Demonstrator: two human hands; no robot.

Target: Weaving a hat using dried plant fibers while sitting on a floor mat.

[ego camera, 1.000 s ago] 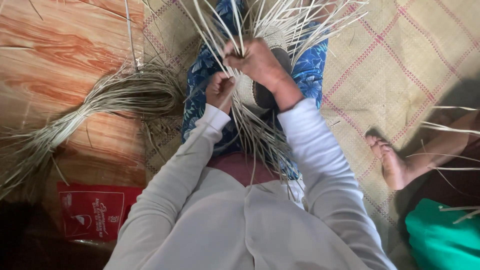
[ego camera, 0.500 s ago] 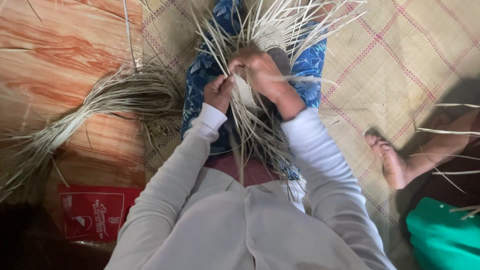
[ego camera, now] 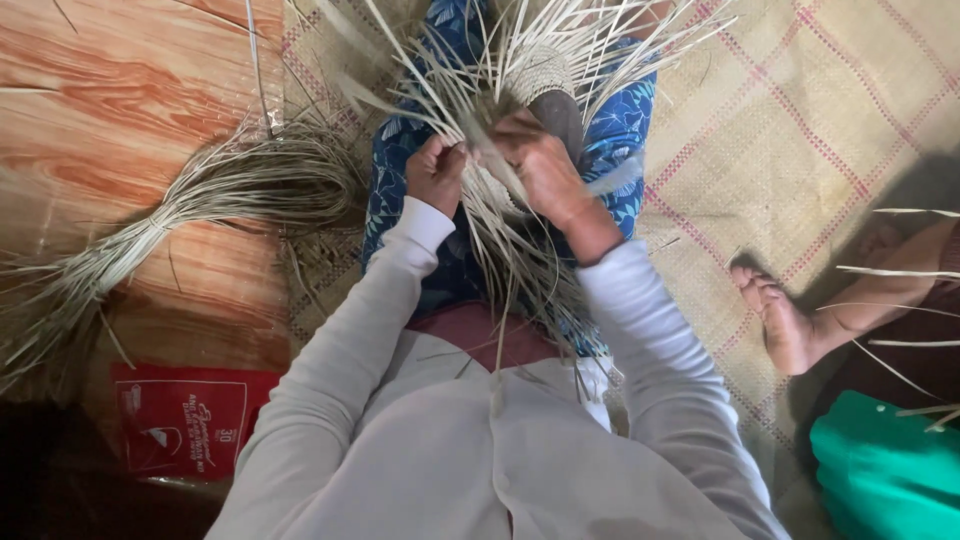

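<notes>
Left hand [ego camera: 435,172] fisted on pale strips [ego camera: 500,250], upper centre of frame. Right hand [ego camera: 545,165] just beside it, fingers closed on the same strips. Strips fanning up past a small woven piece [ego camera: 540,72] at top centre and trailing down over a blue patterned lap [ego camera: 620,130]. Checked mat [ego camera: 800,130] beneath, filling the right. Loose bundle [ego camera: 230,190] lying at left on wood-look floor [ego camera: 100,90]. Red packet [ego camera: 185,420] at lower left. Another person's foot [ego camera: 780,320] at right edge.

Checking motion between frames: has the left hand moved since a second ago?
Barely. The left hand stays closed on the pale strips over the blue patterned cloth, roughly in the same spot.
</notes>
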